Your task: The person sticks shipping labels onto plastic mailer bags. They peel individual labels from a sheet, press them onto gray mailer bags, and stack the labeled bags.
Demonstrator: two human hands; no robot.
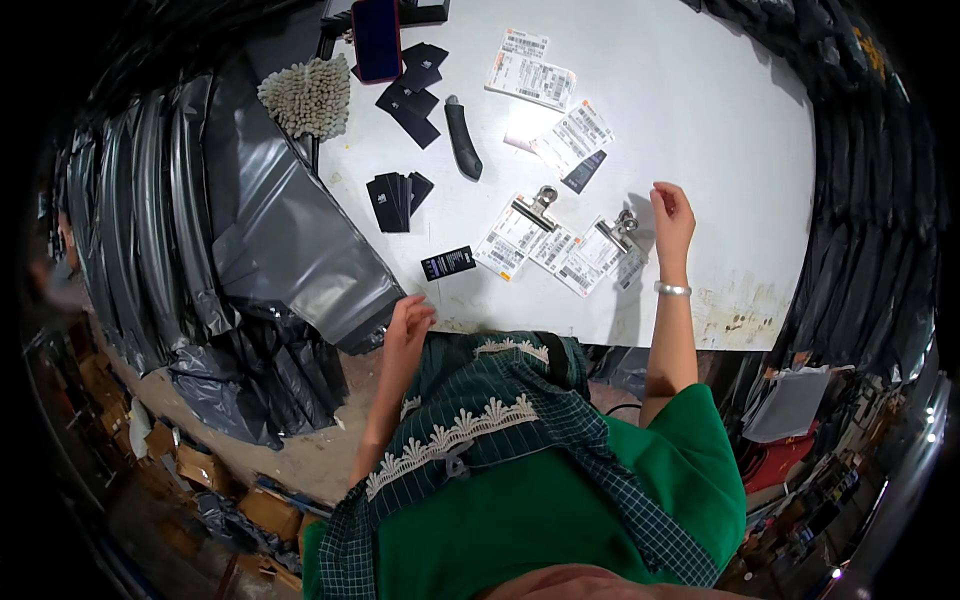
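My left hand (pixel 408 318) is at the table's near edge, beside the corner of a dark grey plastic mailing bag (pixel 300 250). Its fingers are loosely bent and apart, with nothing visible in them. My right hand (pixel 673 213), with a silver bangle at the wrist, hovers over the right side of the table, fingers curled in and nothing seen in them. Nearest to it is a bulldog clip (pixel 625 222) on a stack of printed labels (pixel 590 262). Left of that, a second clip (pixel 544 196) grips another label stack (pixel 513 240). A small black card (pixel 448 263) lies near my left hand.
Black cards (pixel 390 203) lie fanned on the white table (pixel 740 200), more (pixel 408 108) farther back. A black-handled cutter (pixel 462 140), loose labels (pixel 530 80), a phone (pixel 377 40) and a nubbly beige cloth (pixel 308 97) are also there. Stacked dark bags (pixel 870 220) flank the table.
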